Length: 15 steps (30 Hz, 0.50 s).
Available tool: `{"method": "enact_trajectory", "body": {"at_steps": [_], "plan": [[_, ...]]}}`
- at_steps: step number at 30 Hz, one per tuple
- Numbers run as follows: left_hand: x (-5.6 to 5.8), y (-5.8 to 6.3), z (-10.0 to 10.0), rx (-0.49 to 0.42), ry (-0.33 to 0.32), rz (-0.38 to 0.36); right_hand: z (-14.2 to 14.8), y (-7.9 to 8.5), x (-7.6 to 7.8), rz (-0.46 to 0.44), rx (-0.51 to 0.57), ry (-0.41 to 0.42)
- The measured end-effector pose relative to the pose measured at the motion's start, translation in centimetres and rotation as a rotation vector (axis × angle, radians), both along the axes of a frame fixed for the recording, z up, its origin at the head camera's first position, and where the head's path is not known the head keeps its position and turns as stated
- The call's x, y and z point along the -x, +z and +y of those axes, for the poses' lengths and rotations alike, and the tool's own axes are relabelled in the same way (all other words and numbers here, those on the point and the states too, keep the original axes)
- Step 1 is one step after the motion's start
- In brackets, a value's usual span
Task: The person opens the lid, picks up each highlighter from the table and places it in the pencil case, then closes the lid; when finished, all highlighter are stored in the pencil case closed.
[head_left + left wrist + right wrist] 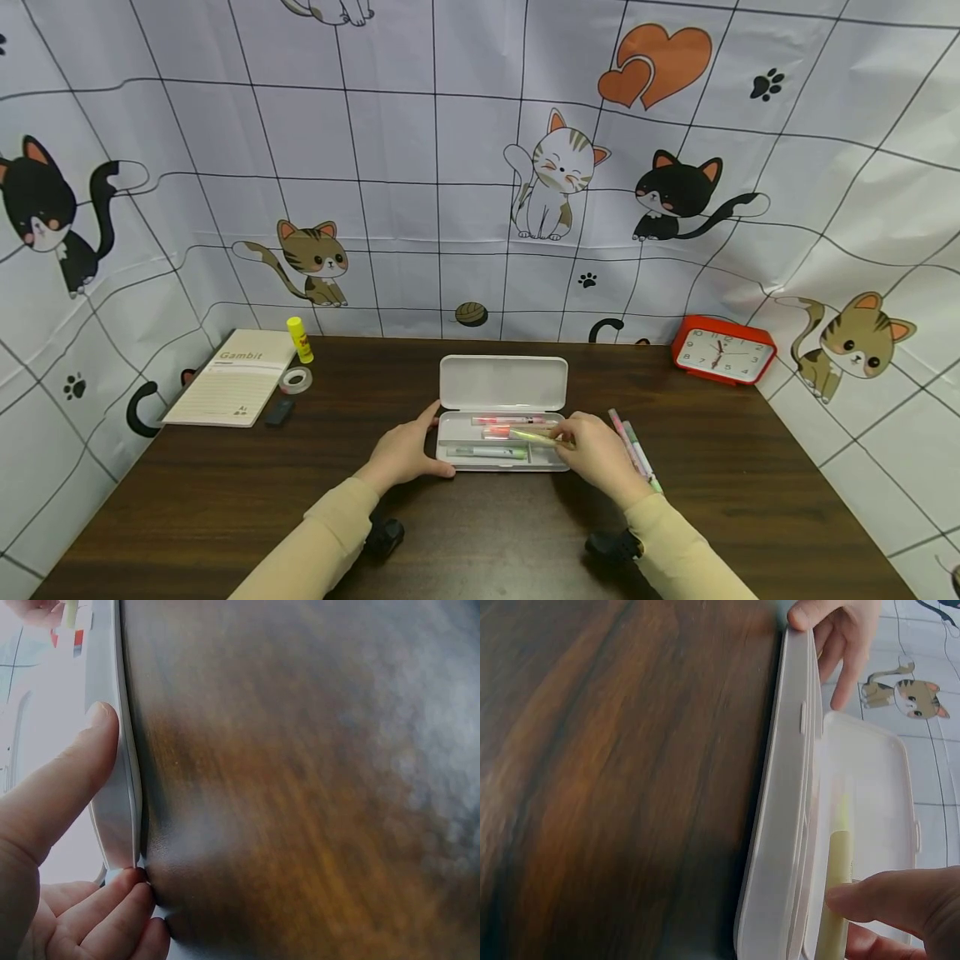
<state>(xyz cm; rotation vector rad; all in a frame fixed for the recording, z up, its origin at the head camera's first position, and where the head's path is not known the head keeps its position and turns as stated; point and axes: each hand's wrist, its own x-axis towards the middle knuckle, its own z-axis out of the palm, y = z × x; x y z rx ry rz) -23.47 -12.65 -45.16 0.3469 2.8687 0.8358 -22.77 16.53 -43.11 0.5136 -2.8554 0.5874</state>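
Note:
A white pencil case (502,385) stands with its lid raised on the table. Several pens lie inside, including a pink one (504,421) at the back and a green-tipped one (491,452) in the front compartment. My left hand (405,447) grips the case's left end, thumb (82,769) on the front wall and fingers around the corner. Between thumb and fingers, my right hand (596,450) pinches a yellow-green highlighter (837,889) over the right part of the case. Its tip points left; whether it touches the case I cannot tell.
Two pens (637,450) lie right of the case, beside my right hand. A notebook (232,379), yellow glue stick (300,340), tape roll (296,381) and dark eraser-like block (280,412) are at the left. A red clock (724,350) stands at the back right.

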Motion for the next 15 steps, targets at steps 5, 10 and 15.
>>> {"method": "enact_trajectory", "body": {"at_steps": [5,10,15], "plan": [[0.0,-0.1,-0.1,-0.001,0.002,0.005,-1.0,-0.3,0.1,0.002,-0.004,0.002],[0.1,-0.2,-0.1,0.004,0.001,0.005,-1.9,-0.6,0.0,0.013,-0.002,0.031],[0.1,-0.2,0.0,0.01,0.001,0.004,-2.8,-0.7,0.0,0.041,0.006,0.074]]}}
